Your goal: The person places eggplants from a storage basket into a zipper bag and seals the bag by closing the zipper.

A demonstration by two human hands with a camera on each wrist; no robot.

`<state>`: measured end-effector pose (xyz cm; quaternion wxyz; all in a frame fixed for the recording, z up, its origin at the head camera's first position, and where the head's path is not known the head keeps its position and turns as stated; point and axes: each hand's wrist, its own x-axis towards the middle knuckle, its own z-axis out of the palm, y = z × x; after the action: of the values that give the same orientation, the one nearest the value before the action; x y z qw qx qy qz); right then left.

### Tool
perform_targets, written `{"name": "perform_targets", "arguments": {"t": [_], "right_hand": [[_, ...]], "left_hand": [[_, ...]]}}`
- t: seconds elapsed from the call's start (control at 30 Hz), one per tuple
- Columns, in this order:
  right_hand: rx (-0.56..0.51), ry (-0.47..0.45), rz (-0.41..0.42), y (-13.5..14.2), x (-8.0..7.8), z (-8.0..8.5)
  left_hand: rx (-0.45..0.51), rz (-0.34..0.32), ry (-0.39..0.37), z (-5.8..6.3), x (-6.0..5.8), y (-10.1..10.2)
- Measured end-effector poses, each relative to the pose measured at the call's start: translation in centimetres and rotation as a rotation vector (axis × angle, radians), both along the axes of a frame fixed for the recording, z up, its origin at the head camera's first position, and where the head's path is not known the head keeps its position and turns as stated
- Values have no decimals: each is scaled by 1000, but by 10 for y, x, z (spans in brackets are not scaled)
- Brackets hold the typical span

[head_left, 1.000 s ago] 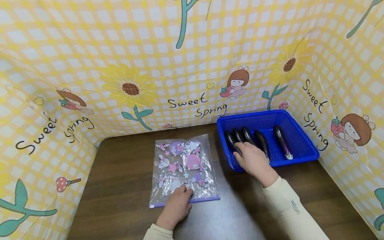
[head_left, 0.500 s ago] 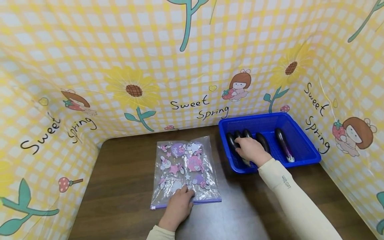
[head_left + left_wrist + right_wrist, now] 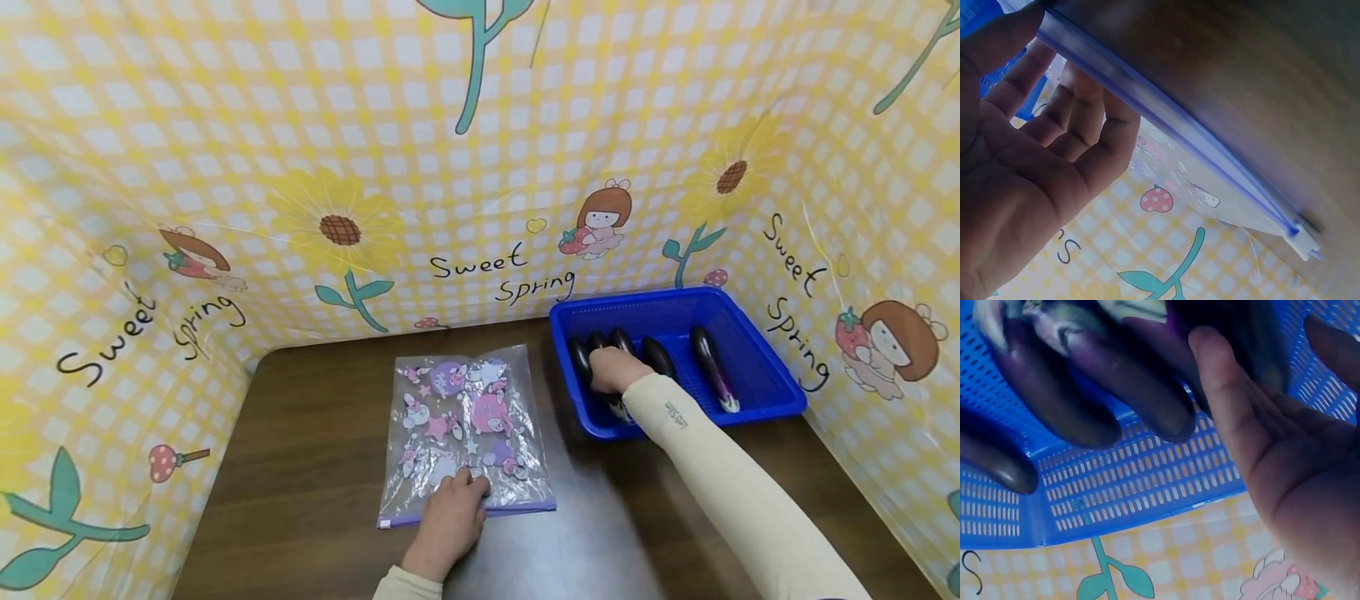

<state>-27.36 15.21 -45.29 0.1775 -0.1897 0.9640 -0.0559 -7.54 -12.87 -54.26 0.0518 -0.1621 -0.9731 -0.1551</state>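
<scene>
My right hand (image 3: 619, 369) reaches into the blue basket (image 3: 768, 410), over the group of dark purple eggplants (image 3: 579, 358) at its left side. In the right wrist view its fingers (image 3: 1225, 381) extend alongside an eggplant (image 3: 1260, 347), the thumb on that eggplant's other side with a gap. My left hand (image 3: 450, 517) rests on the near edge of a clear zip bag (image 3: 405, 433) printed with pink and purple figures. In the left wrist view the fingers are gently bent over the bag, thumb at the purple zip strip (image 3: 1166, 115); a white slider (image 3: 1300, 242) sits at one end.
One eggplant (image 3: 712, 367) lies apart on the basket's right side. The brown table (image 3: 307, 442) carries both bag and basket. Yellow checked cloth (image 3: 450, 208) with sunflowers and printed lettering stands as walls behind and at both sides.
My right hand has moved left and farther over the left-hand eggplants, its forearm swinging across the basket's near rim. The left hand and bag stay in place; the head view shifts slightly.
</scene>
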Motion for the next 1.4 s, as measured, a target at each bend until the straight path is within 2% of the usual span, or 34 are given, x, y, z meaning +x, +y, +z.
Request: {"name": "perform_targets", "arguments": {"t": [0.4,0.67,0.87,1.1,1.3,1.4], "right_hand": [[101,-122,-81,-13,-3,-19],[106,-92,-62,-13,3,-16],[107,-76,-86,-13,6,-18],[72,-91,-110,-10,5,-9],[29,-122,-106,-7,7,4],[-4,-92,-108,-6,11,13]], "left_hand": [[13,5,39,1,3,0],[20,-5,47,1,3,1],[18,-1,63,2,4,1],[14,10,77,3,6,3],[-7,30,72,1,7,6],[-19,33,73,2,7,7]]}}
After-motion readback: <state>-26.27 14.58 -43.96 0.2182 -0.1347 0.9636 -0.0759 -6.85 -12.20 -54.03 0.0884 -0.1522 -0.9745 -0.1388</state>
